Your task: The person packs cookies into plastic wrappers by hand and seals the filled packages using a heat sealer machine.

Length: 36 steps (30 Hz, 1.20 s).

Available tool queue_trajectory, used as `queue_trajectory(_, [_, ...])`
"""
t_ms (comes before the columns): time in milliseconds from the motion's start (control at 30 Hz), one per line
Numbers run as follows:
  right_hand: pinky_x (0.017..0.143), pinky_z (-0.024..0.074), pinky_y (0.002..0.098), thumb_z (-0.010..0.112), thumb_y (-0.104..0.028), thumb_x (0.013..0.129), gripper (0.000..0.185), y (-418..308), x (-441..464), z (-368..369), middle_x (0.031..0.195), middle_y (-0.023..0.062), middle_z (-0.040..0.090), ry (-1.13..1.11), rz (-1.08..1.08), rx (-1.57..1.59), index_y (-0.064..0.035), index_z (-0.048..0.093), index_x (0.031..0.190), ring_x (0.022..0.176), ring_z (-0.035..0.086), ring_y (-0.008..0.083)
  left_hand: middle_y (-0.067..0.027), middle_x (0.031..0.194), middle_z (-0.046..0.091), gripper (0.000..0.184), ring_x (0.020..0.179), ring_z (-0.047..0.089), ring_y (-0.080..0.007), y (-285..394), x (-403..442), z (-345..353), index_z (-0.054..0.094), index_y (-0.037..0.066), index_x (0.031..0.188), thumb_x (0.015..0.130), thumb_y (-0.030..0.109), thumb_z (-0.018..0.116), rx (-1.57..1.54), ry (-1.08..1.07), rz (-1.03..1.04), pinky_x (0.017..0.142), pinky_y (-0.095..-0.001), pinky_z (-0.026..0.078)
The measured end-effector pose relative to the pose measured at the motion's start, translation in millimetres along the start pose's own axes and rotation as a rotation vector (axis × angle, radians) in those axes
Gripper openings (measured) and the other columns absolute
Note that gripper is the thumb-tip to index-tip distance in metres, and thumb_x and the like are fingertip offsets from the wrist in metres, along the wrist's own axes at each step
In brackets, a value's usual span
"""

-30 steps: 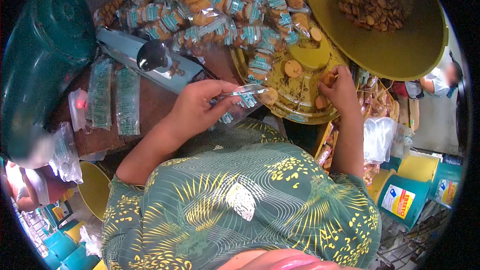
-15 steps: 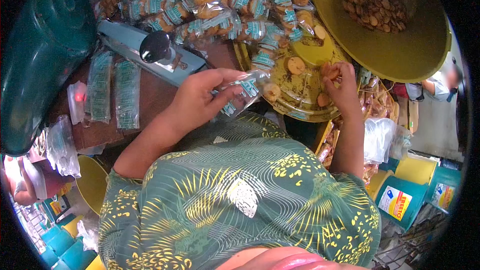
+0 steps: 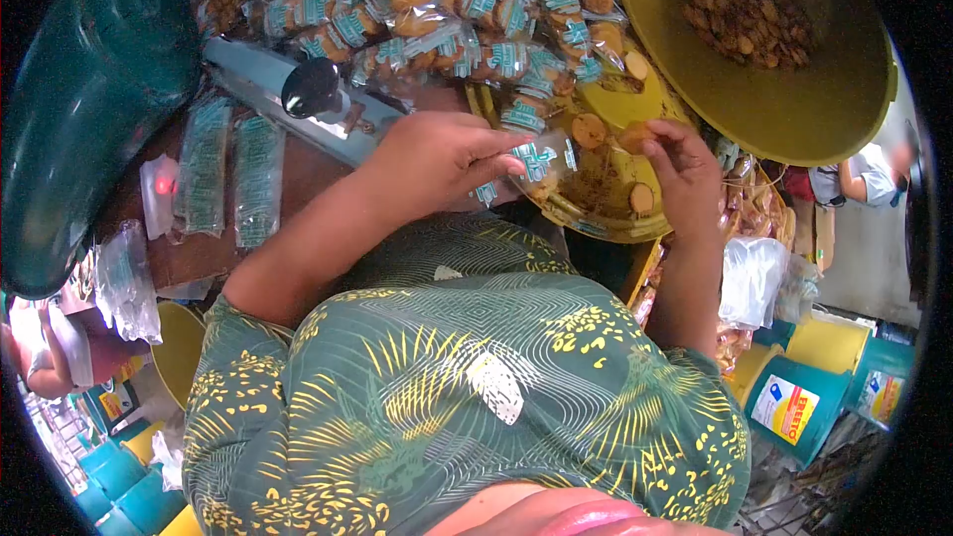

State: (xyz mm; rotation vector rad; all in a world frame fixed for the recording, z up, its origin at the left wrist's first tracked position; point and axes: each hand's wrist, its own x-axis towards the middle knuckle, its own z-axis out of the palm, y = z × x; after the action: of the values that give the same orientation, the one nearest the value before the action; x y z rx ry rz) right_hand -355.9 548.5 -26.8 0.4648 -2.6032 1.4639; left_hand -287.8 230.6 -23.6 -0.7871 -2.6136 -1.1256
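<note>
Between its thumb and fingers my left hand (image 3: 432, 164) pinches a clear plastic bag (image 3: 546, 161) with teal print. The bag's free end reaches over the left edge of the yellow lid (image 3: 596, 216). At the right, my right hand (image 3: 680, 164) is closed on a round cookie (image 3: 633, 137) above the lid. Loose cookies lie on the lid, one (image 3: 589, 130) near its middle and one (image 3: 641, 199) just below my right fingers. Filled cookie packs (image 3: 397, 0) are heaped beyond both hands.
A blue-grey sealer (image 3: 263, 79) with a black knob stands at the left, beside flat printed bags (image 3: 258, 184) and a large green container (image 3: 94, 119). A tilted yellow tub (image 3: 844, 89) holds many cookies. Other people (image 3: 874, 174) show at both sides.
My left hand and the bag have moved right, toward the cookies. My right hand has moved slightly, and the cookie in its fingers now points toward the bag.
</note>
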Motion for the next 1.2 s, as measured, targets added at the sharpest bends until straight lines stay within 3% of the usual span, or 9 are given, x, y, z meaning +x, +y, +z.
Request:
queue_trajectory(100, [0.087,0.0496,0.0314,0.074,-0.013,0.084,0.019,-32.6,-6.5,22.8,0.098,0.0095,0.069,-0.177,-0.111,0.149,-0.0053,0.07,0.1,0.094,0.065,0.0212,-0.0118,0.069,0.06,0.039,0.063,0.061,-0.0304,2.1,1.0,12.5,0.068,0.016,0.12,0.082,0.026,0.074,0.03,0.018,0.023,0.056,-0.0393,0.048])
queue_trajectory(200, [0.087,0.0488,0.0326,0.073,-0.014,0.084,0.019,-48.2,-9.1,55.1,0.097,0.0098,0.069,-0.287,-0.246,0.174,-0.0043,0.07,0.1,0.095,0.064,0.0226,-0.0132,0.082,0.066,0.047,0.074,0.067,-0.025,10.9,-0.7,12.9,0.064,0.012,0.125,0.081,0.026,0.076,0.008,-0.059,-0.04,0.066,-0.0349,0.052])
queue_trajectory(333, [0.086,0.0489,0.0363,0.071,-0.013,0.084,0.017,-70.6,-9.3,80.4,0.096,0.011,0.068,-0.201,-0.553,0.065,-0.0034,0.069,0.099,0.095,0.063,0.0279,-0.0104,0.103,0.07,0.052,0.094,0.066,-0.015,4.0,-14.8,25.2,0.058,0.005,0.13,0.083,0.019,0.076,-0.47,-0.018,-0.216,0.084,-0.0304,0.051])
queue_trajectory(500, [0.084,0.0482,0.0427,0.069,-0.017,0.085,0.019,-69.9,-10.6,81.0,0.096,0.0154,0.065,-0.313,-0.407,0.019,-0.003,0.068,0.098,0.095,0.061,0.0342,-0.0062,0.107,0.069,0.045,0.099,0.059,-0.0105,-3.0,-21.3,21.0,0.057,0.0,0.123,0.085,0.015,0.075,-0.827,-0.296,-0.416,0.088,-0.0305,0.049])
queue_trajectory(533, [0.084,0.0479,0.044,0.069,-0.018,0.086,0.019,-67.1,-9.4,78.1,0.096,0.0163,0.064,-0.309,-0.373,0.07,-0.003,0.068,0.098,0.095,0.06,0.0354,-0.0075,0.107,0.069,0.044,0.099,0.06,-0.012,-4.2,-20.5,21.4,0.057,0.0,0.122,0.085,0.016,0.075,-0.77,-0.295,-0.405,0.088,-0.031,0.049])
queue_trajectory(733, [0.084,0.0481,0.0461,0.069,-0.024,0.086,0.023,-9.1,11.3,53.5,0.097,0.0175,0.064,-0.151,-0.272,-0.608,-0.0059,0.067,0.1,0.093,0.06,0.038,-0.0155,0.106,0.068,0.046,0.098,0.065,-0.0227,-14.7,-24.9,28.4,0.054,-0.001,0.124,0.085,0.017,0.073,-0.556,-0.188,-0.323,0.087,-0.035,0.049])
queue_trajectory(933, [0.085,0.0485,0.0366,0.076,-0.016,0.08,0.021,-17.0,10.2,35.0,0.095,0.0126,0.065,-0.2,0.075,-0.178,-0.0048,0.063,0.092,0.094,0.062,0.0279,-0.0149,0.117,0.065,0.052,0.109,0.063,-0.0244,-5.8,-20.2,19.3,0.049,0.002,0.134,0.088,0.015,0.07,-0.406,-0.298,-0.314,0.094,-0.037,0.048])
queue_trajectory(1033, [0.086,0.048,0.0333,0.078,-0.011,0.077,0.022,-28.1,13.1,35.1,0.093,0.009,0.065,-0.02,-0.256,0.048,-0.0052,0.063,0.092,0.094,0.062,0.0234,-0.0167,0.116,0.065,0.051,0.108,0.064,-0.0261,-4.5,-19.5,20.5,0.05,0.001,0.132,0.088,0.015,0.07,-0.359,-0.326,-0.307,0.093,-0.0377,0.049])
queue_trajectory(1200, [0.087,0.0473,0.0344,0.075,-0.008,0.079,0.018,-58.0,20.3,34.6,0.097,0.0092,0.065,-0.562,-0.468,0.018,-0.0031,0.063,0.092,0.096,0.061,0.0243,-0.0166,0.113,0.066,0.047,0.105,0.065,-0.0271,-1.5,-20.2,19.6,0.052,0.001,0.128,0.088,0.016,0.07,-0.377,-0.269,-0.296,0.091,-0.0381,0.05])
